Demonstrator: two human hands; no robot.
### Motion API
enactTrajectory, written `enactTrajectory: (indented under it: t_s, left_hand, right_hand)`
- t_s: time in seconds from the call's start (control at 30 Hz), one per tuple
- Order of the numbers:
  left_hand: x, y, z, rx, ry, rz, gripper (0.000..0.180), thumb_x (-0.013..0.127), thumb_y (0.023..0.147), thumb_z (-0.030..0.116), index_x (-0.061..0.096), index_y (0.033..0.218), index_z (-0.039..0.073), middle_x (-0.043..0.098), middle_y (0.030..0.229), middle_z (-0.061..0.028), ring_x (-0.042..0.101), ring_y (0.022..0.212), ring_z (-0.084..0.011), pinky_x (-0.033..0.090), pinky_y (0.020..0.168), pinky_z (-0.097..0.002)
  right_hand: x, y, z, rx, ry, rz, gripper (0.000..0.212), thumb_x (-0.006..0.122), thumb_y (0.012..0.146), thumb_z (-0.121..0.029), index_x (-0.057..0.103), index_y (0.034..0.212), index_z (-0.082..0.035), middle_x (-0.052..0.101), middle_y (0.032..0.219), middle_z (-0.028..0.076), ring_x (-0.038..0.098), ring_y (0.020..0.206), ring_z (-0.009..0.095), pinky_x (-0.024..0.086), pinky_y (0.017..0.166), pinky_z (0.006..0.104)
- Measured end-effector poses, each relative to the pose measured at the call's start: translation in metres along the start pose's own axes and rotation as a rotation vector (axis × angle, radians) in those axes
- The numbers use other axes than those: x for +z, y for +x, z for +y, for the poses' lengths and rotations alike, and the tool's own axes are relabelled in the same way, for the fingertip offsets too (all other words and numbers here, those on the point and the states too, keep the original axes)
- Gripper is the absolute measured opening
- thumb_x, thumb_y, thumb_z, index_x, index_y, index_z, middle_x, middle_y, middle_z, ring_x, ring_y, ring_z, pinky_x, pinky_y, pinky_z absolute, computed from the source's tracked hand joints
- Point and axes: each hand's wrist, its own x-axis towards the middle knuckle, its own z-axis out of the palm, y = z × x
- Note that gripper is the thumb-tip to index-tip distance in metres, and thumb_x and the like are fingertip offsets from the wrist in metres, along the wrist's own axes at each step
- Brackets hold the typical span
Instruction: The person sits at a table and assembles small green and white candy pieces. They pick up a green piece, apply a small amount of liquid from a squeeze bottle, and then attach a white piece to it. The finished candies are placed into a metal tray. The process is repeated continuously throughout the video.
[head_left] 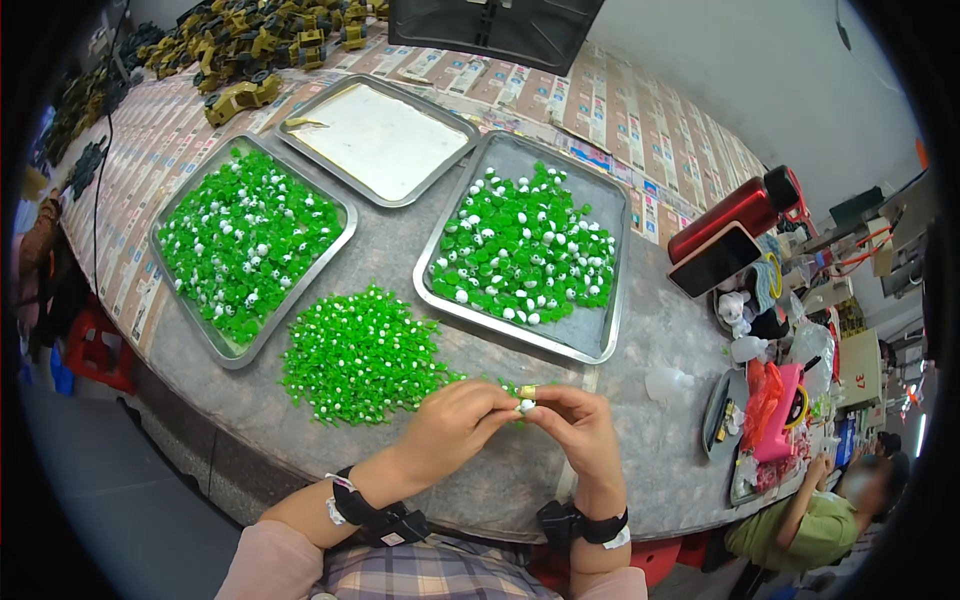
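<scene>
My left hand [458,418] and my right hand [582,428] meet over the near part of the table, thumbs and fingers pinched together. Between their fingertips is a small white round piece [526,406], partly hidden by the fingers. A gold-coloured band [527,392] shows at the fingertips of my right hand. Just left of my hands lies a heap of small green pieces with white beads [360,355], spread loose on the table. A few green bits trail from it toward my fingers.
Metal trays hold larger green-and-white pieces: the left tray [345,235] and the right tray [420,265]. Behind them is a white-bottomed tray [385,140]. A red bottle [735,212] and a phone [715,258] stand right. Toy vehicles [243,97] pile far left. A co-worker [820,525] sits right.
</scene>
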Motion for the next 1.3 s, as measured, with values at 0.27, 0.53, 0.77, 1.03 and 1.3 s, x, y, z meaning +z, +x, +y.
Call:
enactTrajectory:
  t_s: [0.27,0.53,0.77,1.03,1.3]
  left_hand:
    - [-0.017,-0.005,0.001,-0.293,-0.274,-0.066,0.009,0.060,0.072,0.010,0.059,0.078,0.003,0.058,0.073,-0.0062,0.055,0.066,-0.0144,0.043,0.058,-0.0242]
    - [-0.157,0.014,-0.022,-0.333,0.126,0.553,0.014,0.061,0.072,0.012,0.059,0.083,0.003,0.058,0.078,-0.0063,0.055,0.069,-0.0105,0.044,0.060,-0.0221]
    - [-0.199,-0.001,-0.081,-0.081,0.942,0.148,0.041,0.064,0.065,0.023,0.052,0.101,0.010,0.047,0.106,-0.0096,0.041,0.103,-0.0259,0.033,0.087,-0.0377]
    - [-0.188,0.009,-0.095,0.030,1.130,-0.081,0.032,0.059,0.068,0.030,0.056,0.096,0.016,0.041,0.115,-0.0081,0.031,0.114,-0.0263,0.022,0.095,-0.0460]
    - [-0.203,-0.015,-0.094,0.077,1.164,-0.022,0.016,0.054,0.067,0.017,0.060,0.081,0.012,0.045,0.113,-0.0045,0.033,0.114,-0.0217,0.021,0.097,-0.0448]
  right_hand:
    - [0.009,0.003,0.006,-0.015,0.141,0.051,0.022,0.057,0.071,0.002,0.055,0.092,0.004,0.059,0.084,0.014,0.058,0.074,0.018,0.047,0.067,0.0256]
    - [0.007,-0.008,-0.003,-0.143,0.092,0.055,0.027,0.054,0.075,-0.005,0.050,0.101,0.003,0.059,0.083,0.014,0.058,0.074,0.019,0.045,0.068,0.0272]
    - [0.015,-0.011,-0.012,-0.093,0.063,0.032,0.023,0.054,0.077,-0.006,0.052,0.097,0.004,0.060,0.079,0.011,0.057,0.072,0.016,0.044,0.067,0.0253]
    - [0.010,-0.014,-0.007,-0.106,0.014,0.023,0.022,0.055,0.077,-0.006,0.053,0.097,0.003,0.059,0.079,0.010,0.056,0.071,0.015,0.044,0.065,0.0241]
    - [0.003,-0.018,-0.007,-0.088,-0.043,0.021,0.021,0.054,0.078,-0.005,0.053,0.097,0.002,0.058,0.081,0.009,0.056,0.074,0.015,0.045,0.068,0.0245]
